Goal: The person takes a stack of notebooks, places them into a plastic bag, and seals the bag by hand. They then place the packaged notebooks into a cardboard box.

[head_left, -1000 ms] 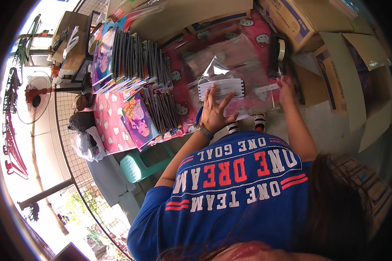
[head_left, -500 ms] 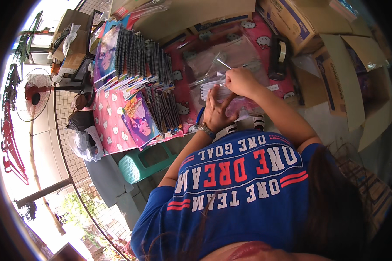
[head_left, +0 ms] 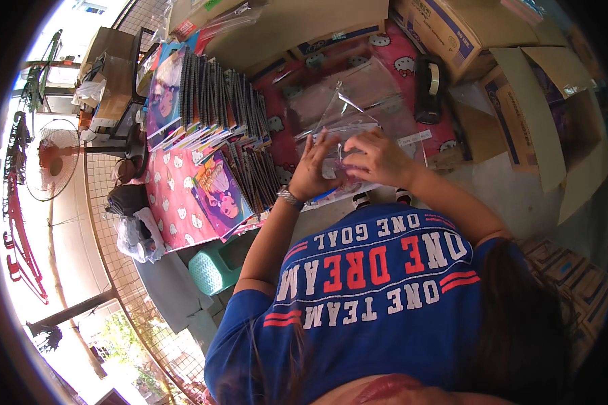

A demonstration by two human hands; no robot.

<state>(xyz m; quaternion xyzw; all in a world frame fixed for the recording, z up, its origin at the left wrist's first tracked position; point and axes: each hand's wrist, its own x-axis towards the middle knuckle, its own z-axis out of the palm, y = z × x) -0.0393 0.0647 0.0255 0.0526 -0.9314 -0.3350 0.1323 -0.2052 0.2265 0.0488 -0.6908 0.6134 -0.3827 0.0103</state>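
Observation:
Between my hands on the table lies a clear plastic bag [head_left: 348, 108], its pointed flap standing up and catching the light. My left hand [head_left: 314, 165] rests at its left side, fingers stretched and apart, a watch on the wrist. From the right, my right hand [head_left: 382, 158] reaches over the bag with bent, slightly parted fingers near the plastic. What lies under the fingers is partly hidden. More clear plastic sleeves [head_left: 358, 74] lie flat just beyond. A bit of something blue [head_left: 325, 196] shows below my left hand; its kind is unclear.
Stacked spiral notebooks [head_left: 213, 98] stand at the left on a pink patterned tablecloth [head_left: 172, 192], with more notebooks [head_left: 219, 189] nearer me. A black tape dispenser [head_left: 428, 91] sits right of the sleeves. Cardboard boxes [head_left: 446, 34] line the back and right. A green stool [head_left: 213, 270] is below the table.
My right hand has moved down and toward me from the bag's flap, its closed fingers loosening. My left hand has shifted slightly left. The white lined area under the hands is now mostly covered.

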